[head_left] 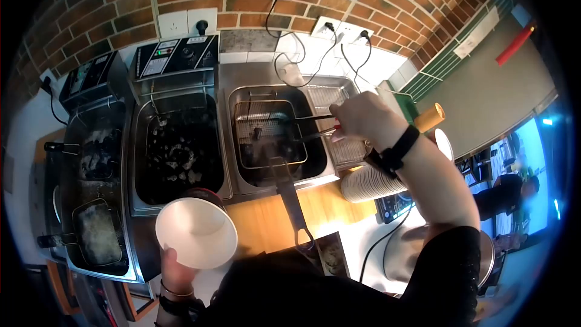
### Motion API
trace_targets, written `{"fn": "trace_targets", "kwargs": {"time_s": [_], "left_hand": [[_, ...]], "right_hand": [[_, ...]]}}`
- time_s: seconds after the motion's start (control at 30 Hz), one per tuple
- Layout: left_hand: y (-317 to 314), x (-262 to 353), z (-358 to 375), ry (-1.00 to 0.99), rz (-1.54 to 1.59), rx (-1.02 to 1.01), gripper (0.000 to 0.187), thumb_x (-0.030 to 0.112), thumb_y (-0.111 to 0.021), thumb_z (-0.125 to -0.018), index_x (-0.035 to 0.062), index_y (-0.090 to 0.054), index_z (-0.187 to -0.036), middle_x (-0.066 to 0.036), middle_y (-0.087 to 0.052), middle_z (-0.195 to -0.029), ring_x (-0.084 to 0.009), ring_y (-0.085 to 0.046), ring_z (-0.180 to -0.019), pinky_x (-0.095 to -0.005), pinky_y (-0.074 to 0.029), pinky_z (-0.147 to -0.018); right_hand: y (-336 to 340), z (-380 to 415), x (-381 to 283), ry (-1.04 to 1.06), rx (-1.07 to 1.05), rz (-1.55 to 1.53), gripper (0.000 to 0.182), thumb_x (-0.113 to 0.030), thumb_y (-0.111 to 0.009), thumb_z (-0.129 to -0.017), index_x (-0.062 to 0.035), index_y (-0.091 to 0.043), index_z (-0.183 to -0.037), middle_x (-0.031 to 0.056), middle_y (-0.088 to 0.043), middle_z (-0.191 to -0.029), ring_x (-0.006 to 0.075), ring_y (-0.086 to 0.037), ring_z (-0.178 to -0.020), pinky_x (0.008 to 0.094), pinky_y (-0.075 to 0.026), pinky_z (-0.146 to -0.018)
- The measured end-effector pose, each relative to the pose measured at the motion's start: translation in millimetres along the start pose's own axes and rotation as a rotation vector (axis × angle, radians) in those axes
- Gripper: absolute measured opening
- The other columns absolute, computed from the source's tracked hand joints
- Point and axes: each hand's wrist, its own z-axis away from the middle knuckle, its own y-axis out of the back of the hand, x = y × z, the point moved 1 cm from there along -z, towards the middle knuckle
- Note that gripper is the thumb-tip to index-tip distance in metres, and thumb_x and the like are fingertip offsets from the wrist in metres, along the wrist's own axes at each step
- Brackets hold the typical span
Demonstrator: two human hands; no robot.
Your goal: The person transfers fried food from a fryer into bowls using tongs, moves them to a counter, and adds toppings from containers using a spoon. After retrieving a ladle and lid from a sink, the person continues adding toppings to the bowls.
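Observation:
My left hand (178, 274) holds a white paper bucket (196, 233) by its side at the lower left; the bucket's open mouth faces up and looks empty. My right hand (369, 121) is closed round the handles of dark metal tongs (313, 135). The tongs reach left over a wire basket (266, 118) set in the right-hand steel basin (321, 163). Small dark pieces lie in that basket, blurred near the tong tips. The basket's long handle (290, 203) points toward my body.
The middle fryer (181, 145) holds dark oil with floating pieces. Further left, another fryer (100, 188) has two baskets. Stacked paper containers (370, 183) stand beneath my right forearm. A large round pot (402, 257) is at the lower right. Another person (505, 197) stands far right.

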Motion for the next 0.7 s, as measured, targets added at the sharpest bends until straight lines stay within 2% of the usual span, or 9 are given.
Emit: {"fn": "trace_targets", "kwargs": {"time_s": [0.03,0.1,0.23,0.3,0.33,0.43,0.5,0.7], "left_hand": [[0,-3,0,0.008,0.002,0.019,0.089,0.047,-0.066,-0.077,0.0043,-0.026,-0.144,-0.016,-0.039,-0.142,-0.0333,-0.041,-0.129,-0.0483,-0.039,-0.105],[-1,-9,-5,-0.065,-0.054,0.005,0.083,0.057,-0.050,-0.084,0.0017,-0.030,-0.142,-0.016,-0.044,-0.138,-0.0324,-0.047,-0.124,-0.0467,-0.044,-0.099],[-7,-9,-15,-0.064,-0.168,0.061,0.085,0.058,-0.051,-0.083,0.0026,-0.029,-0.143,-0.017,-0.044,-0.137,-0.0325,-0.049,-0.123,-0.0467,-0.047,-0.096],[-11,-12,-17,-0.114,-0.203,0.086,0.085,0.058,-0.052,-0.082,0.0039,-0.029,-0.143,-0.016,-0.044,-0.137,-0.0323,-0.049,-0.122,-0.0459,-0.048,-0.095],[-11,-13,-18,-0.111,-0.201,0.094,0.085,0.058,-0.052,-0.082,0.0039,-0.029,-0.143,-0.016,-0.044,-0.137,-0.0323,-0.049,-0.122,-0.0459,-0.048,-0.095],[-10,-17,-22,-0.081,-0.126,0.175,0.091,0.063,-0.054,-0.078,0.0038,-0.029,-0.143,-0.017,-0.044,-0.137,-0.0321,-0.050,-0.121,-0.0457,-0.048,-0.095],[-12,-16,-25,-0.061,-0.158,0.215,0.097,0.069,-0.056,-0.075,0.0039,-0.030,-0.142,-0.016,-0.045,-0.135,-0.0318,-0.051,-0.119,-0.0456,-0.049,-0.093],[-1,-22,-31,-0.025,-0.181,0.200,0.100,0.070,-0.058,-0.071,0.0043,-0.031,-0.141,-0.015,-0.048,-0.131,-0.0299,-0.055,-0.114,-0.0422,-0.053,-0.087]], "right_hand": [[3,-10,4,0.067,-0.023,0.053,0.052,-0.054,-0.068,-0.075,-0.0092,-0.064,-0.100,0.0094,-0.068,-0.084,0.0300,-0.067,-0.085,0.0405,-0.051,-0.071],[9,-27,4,0.115,-0.152,0.128,0.054,-0.055,-0.068,-0.074,-0.0099,-0.064,-0.103,0.0092,-0.068,-0.085,0.0298,-0.066,-0.087,0.0404,-0.051,-0.072],[-3,-57,-9,0.224,-0.239,0.203,0.055,-0.057,-0.067,-0.074,-0.0106,-0.064,-0.104,0.0082,-0.069,-0.086,0.0284,-0.067,-0.088,0.0401,-0.051,-0.073],[-10,-64,-20,0.179,-0.320,0.199,0.054,-0.057,-0.062,-0.080,-0.0115,-0.068,-0.107,0.0035,-0.070,-0.100,0.0240,-0.066,-0.095,0.0373,-0.051,-0.078],[-13,-66,-25,0.150,-0.322,0.187,0.052,-0.054,-0.062,-0.082,-0.0106,-0.066,-0.111,0.0039,-0.070,-0.102,0.0238,-0.066,-0.097,0.0367,-0.051,-0.079],[-33,-77,-29,0.192,-0.314,0.206,0.059,-0.059,-0.060,-0.081,-0.0107,-0.059,-0.114,0.0069,-0.069,-0.094,0.0266,-0.067,-0.091,0.0385,-0.052,-0.075],[-34,-79,-30,0.216,-0.318,0.217,0.056,-0.057,-0.059,-0.082,-0.0095,-0.059,-0.113,0.0074,-0.070,-0.092,0.0259,-0.067,-0.091,0.0374,-0.052,-0.074],[-38,-88,-39,0.323,-0.351,0.341,0.040,-0.046,-0.060,-0.086,-0.0093,-0.070,-0.099,0.0065,-0.071,-0.090,0.0247,-0.068,-0.088,0.0354,-0.053,-0.071]]}}
